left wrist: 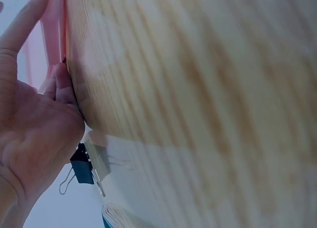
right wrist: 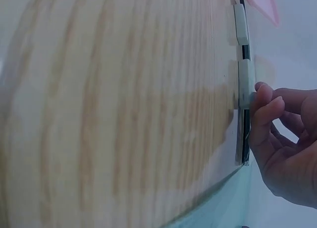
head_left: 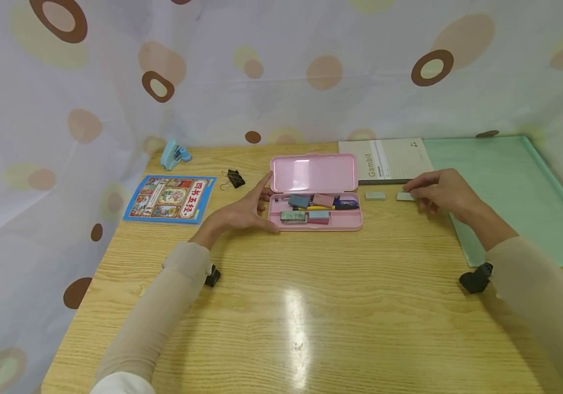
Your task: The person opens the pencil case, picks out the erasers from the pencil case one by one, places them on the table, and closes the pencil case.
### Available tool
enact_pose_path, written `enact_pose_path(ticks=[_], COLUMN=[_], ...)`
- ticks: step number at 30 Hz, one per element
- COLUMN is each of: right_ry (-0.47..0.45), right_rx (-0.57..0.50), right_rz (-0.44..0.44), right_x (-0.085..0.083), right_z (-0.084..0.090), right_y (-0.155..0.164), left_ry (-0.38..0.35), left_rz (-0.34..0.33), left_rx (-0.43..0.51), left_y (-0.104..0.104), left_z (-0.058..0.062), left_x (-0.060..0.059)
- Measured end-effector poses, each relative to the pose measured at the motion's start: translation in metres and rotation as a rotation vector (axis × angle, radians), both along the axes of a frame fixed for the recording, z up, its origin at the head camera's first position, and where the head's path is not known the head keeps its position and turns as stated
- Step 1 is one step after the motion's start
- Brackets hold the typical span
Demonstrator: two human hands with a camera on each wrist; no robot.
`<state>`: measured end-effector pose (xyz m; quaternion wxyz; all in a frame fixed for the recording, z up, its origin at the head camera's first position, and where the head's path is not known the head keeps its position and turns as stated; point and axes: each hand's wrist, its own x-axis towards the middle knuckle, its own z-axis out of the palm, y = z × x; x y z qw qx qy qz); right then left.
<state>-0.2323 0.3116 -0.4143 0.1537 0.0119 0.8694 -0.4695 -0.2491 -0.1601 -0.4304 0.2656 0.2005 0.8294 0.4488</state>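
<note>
An open pink pencil case [head_left: 348, 221] lies mid-table, its lid [head_left: 313, 173] tilted back, with pens and several small erasers inside. My left hand [head_left: 268, 205] rests with straight fingers against the case's left end, the index finger touching the lid edge. The left wrist view shows that palm [left wrist: 34, 114] against the pink case [left wrist: 49, 64]. To the right of the case, two flat grey erasers lie on the wood. My right hand [head_left: 411, 192] pinches the right eraser [head_left: 402, 196] with curled fingertips. The other eraser [head_left: 375, 195] lies untouched. In the right wrist view my fingertips [right wrist: 262, 96] touch the eraser [right wrist: 244, 82].
A "Gambit" notebook [head_left: 385, 160] lies behind the erasers, beside a green mat [head_left: 513, 191] covering the table's right side. At the left lie a blue illustrated booklet [head_left: 170, 198], a black binder clip [head_left: 234, 178] and a blue stapler [head_left: 174, 154]. A spotted curtain surrounds the table.
</note>
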Motion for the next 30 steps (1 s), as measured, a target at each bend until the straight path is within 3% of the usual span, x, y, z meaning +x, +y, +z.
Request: enact_pose_path(ticks=[12, 19, 24, 30], right_ry=[0.065, 0.056, 0.050, 0.076], right_rx=[-0.054, -0.160, -0.168, -0.148], right_rz=[0.025, 0.122, 0.236, 0.290], right_x=[0.003, 0.014, 0.019, 0.022], right_z=[0.006, 0.012, 0.006, -0.002], right_y=[-0.026, -0.063, -0.092, -0.124], left_ry=[0.009, 0.015, 0.015, 0.008], left_rz=[-0.005, -0.007, -0.003, -0.008], left_rx=[-0.004, -0.005, -0.002, -0.009], left_y=[0.000, 0.000, 0.001, 0.000], left_z=[0.000, 0.002, 0.002, 0.000], left_x=[0.000, 0.000, 0.000, 0.000])
